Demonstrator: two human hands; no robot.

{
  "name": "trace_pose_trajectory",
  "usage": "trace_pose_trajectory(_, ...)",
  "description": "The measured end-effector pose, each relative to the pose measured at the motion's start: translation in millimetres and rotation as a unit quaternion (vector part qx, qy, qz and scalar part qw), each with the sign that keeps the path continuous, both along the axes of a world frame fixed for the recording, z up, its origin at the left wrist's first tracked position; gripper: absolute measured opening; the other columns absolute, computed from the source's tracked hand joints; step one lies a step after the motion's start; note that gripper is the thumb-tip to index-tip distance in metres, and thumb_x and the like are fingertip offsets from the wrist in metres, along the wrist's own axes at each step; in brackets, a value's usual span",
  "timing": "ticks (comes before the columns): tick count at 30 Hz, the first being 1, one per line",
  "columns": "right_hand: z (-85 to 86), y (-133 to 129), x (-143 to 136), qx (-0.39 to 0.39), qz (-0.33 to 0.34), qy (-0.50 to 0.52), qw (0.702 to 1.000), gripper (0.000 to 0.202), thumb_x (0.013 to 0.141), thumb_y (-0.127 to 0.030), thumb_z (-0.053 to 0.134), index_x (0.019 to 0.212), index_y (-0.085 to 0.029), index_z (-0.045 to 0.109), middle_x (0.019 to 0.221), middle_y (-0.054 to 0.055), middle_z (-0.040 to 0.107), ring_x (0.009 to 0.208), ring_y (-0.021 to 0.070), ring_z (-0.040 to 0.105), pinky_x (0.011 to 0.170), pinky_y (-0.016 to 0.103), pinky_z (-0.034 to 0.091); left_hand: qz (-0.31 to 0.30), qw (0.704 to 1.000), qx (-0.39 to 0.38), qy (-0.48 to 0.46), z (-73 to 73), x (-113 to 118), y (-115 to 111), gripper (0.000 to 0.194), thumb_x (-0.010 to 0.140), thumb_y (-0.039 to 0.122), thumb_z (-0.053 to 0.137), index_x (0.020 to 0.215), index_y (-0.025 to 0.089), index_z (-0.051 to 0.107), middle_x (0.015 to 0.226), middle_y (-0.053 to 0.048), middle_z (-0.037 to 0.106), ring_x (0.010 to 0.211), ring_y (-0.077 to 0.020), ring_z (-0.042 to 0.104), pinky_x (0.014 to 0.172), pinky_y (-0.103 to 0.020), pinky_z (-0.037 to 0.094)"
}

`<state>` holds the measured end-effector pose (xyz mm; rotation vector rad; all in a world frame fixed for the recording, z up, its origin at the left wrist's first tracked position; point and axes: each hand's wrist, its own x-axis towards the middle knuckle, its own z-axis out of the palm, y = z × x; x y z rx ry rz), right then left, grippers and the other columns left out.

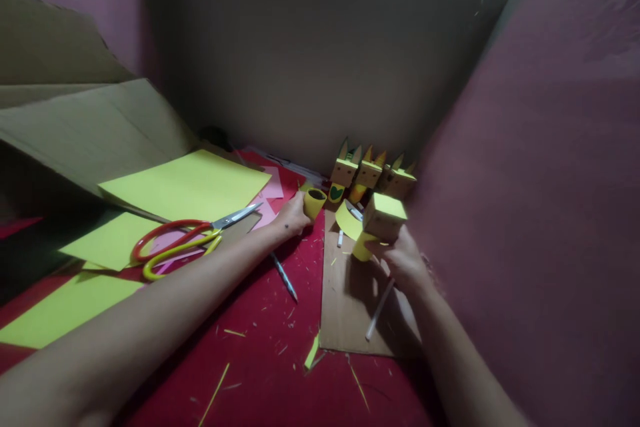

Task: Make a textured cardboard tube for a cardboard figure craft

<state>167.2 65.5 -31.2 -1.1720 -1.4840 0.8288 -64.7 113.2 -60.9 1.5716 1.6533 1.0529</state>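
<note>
Head view: left fingers (301, 209) hold a yellow tube (313, 205), hole up; right fingers (384, 251) hold a long box-topped toy (379, 225), leaning, top above them.

Dim light, soft detail (edges stretched)

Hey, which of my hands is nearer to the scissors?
Left. Your left hand, holding a yellow tube, is a little right of the blade tips of the scissors; your right hand is farther right, over the cardboard sheet.
</note>
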Motion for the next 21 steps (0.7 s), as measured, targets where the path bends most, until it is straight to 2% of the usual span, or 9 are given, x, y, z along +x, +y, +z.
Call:
trace_pose_trajectory(5, -9.9, 6, -8, 0.009, -0.009, -0.022, 1.000, 0.050, 0.050, -0.016, 0.072, 0.097, -0.021, 0.055, 0.091, 0.004, 0.066, 0.085, 0.0241, 0.063, 0.077, 0.038, 0.050, -0.011, 0.998, -0.016, 0.067, 4.1, 1, -4, 0.035, 0.090, 0.032, 0.058, 0.121, 0.016, 0.055, 0.119, -0.009, 0.059, 0.100, -0.0221, 0.061, 0.083, -0.042, 0.053)
trace_pose_trajectory(12, -22.2, 25, -2, -0.002, -0.045, 0.002, 0.999, 0.051, 0.049, -0.026, 0.077, 0.094, -0.019, 0.053, 0.088, 0.006, 0.067, 0.082, 0.0258, 0.063, 0.075, 0.041, 0.051, 0.015, 0.988, 0.006, 0.154, 9.7, 16, -4, 0.035, 0.090, 0.033, 0.058, 0.121, 0.017, 0.055, 0.120, -0.009, 0.058, 0.102, -0.0226, 0.060, 0.084, -0.043, 0.053)
trace_pose_trajectory(17, -25.8, 27, -6, -0.002, -0.050, 0.008, 0.999, 0.050, 0.052, -0.026, 0.076, 0.096, -0.019, 0.053, 0.091, 0.005, 0.067, 0.084, 0.0250, 0.063, 0.076, 0.040, 0.051, 0.048, 0.977, 0.015, 0.205, 3.8, 17, 6, 0.036, 0.090, 0.033, 0.057, 0.121, 0.016, 0.055, 0.121, -0.010, 0.058, 0.103, -0.0227, 0.060, 0.085, -0.044, 0.052)
trace_pose_trajectory(21, -19.2, 20, -7, -0.009, -0.040, -0.006, 0.999, 0.049, 0.051, -0.023, 0.077, 0.094, -0.019, 0.055, 0.085, 0.004, 0.067, 0.081, 0.0253, 0.064, 0.073, 0.039, 0.051, 0.058, 0.971, 0.024, 0.232, -3.7, 17, 10, 0.036, 0.090, 0.033, 0.058, 0.121, 0.016, 0.055, 0.122, -0.010, 0.058, 0.103, -0.0230, 0.060, 0.085, -0.044, 0.052)
